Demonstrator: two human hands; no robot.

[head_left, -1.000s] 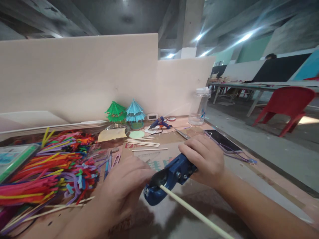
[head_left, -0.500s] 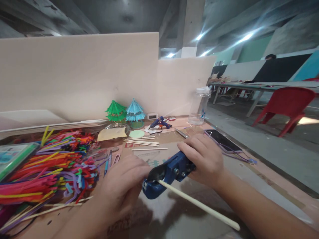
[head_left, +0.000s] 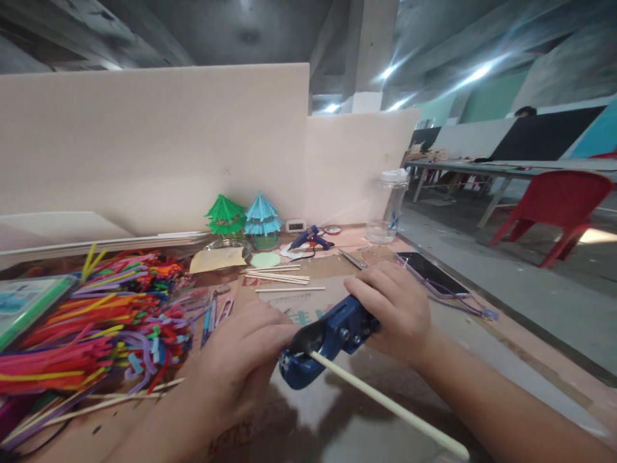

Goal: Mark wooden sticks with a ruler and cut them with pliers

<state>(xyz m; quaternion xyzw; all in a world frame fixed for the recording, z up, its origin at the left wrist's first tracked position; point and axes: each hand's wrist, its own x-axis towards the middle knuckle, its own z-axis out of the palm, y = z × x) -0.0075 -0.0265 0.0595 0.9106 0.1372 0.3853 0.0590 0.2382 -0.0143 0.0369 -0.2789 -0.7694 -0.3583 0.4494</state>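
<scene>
At four o'clock our right hand (head_left: 396, 308) is gripping a blue cutter (head_left: 338, 331), a pale stick (head_left: 385, 402) jutting from its mouth; at seven our left hand (head_left: 247, 344) is hiding its hold

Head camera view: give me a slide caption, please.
Right hand grips a blue cutter, pale stick in its mouth; left hand close by, pipe cleaners at left.

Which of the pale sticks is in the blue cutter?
The long pale stick slanting to the picture's lower right: its upper end sits in the blue cutter, gripped by the right hand. The other pale sticks lie apart from the tool.
</scene>
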